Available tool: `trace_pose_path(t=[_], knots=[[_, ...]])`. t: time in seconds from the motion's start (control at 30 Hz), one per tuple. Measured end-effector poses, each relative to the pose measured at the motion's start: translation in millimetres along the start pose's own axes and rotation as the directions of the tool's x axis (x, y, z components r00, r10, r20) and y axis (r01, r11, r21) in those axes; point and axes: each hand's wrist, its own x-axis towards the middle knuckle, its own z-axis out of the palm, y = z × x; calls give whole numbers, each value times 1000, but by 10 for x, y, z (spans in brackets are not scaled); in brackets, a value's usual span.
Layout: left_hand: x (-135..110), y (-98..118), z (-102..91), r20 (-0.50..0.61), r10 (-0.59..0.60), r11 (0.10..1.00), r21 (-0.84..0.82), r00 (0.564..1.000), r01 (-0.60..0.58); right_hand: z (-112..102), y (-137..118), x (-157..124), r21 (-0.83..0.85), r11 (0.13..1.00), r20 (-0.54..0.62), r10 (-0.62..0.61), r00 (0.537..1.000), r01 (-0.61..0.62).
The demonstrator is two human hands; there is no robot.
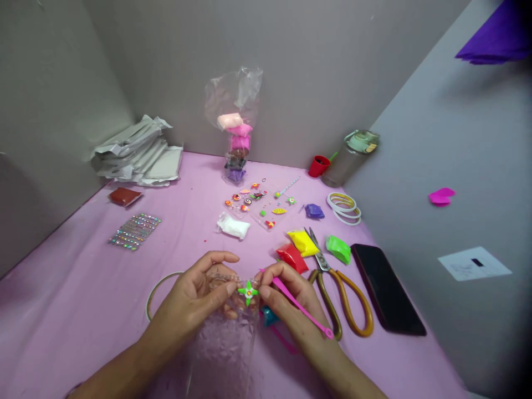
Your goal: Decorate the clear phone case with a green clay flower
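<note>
My left hand (203,288) pinches the upper edge of a clear, crinkled plastic piece (220,349); whether it is a bag or a case, I cannot tell. Between my two hands, at that edge, is a small green star-shaped flower (248,292) with a white ring and an orange centre. The fingertips of my right hand (291,296) are closed right beside the flower. A thin pink modelling tool (305,311) with a ringed end lies across that hand, held in its fingers. Under the right hand a teal packet (269,316) shows in part.
Scissors (322,260), red (292,257), yellow (302,243) and green clay packets (338,249) and a phone (388,288) lie at right. Ahead are a white packet (233,226) and a clear sheet with small clay figures (266,213). A bottle (351,158) stands behind; gem stickers (135,231) lie left.
</note>
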Motion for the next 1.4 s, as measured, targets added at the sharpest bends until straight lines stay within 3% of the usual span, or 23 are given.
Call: trace_pose_path(t=[0.1,0.27,0.7,1.13,1.4], knots=[[-14,39,-15,28,-39,999,9,999,39,-5,-15,-7,-7,1000,32,4,999,-4],[-48,130,37,-31,-51,998,34,998,52,-12,-19,-6,14,999,53,32,998,-33],[19,37,-88,138,-71,997,41,988,66,0,0,-14,123,984,110,118,987,-131],[30,17,-91,139,-71,996,60,988,63,30,-76,-7,150,978,134,128,983,-148],[34,57,-73,135,-82,996,35,987,78,16,-82,-24,61,990,162,114,980,-125]])
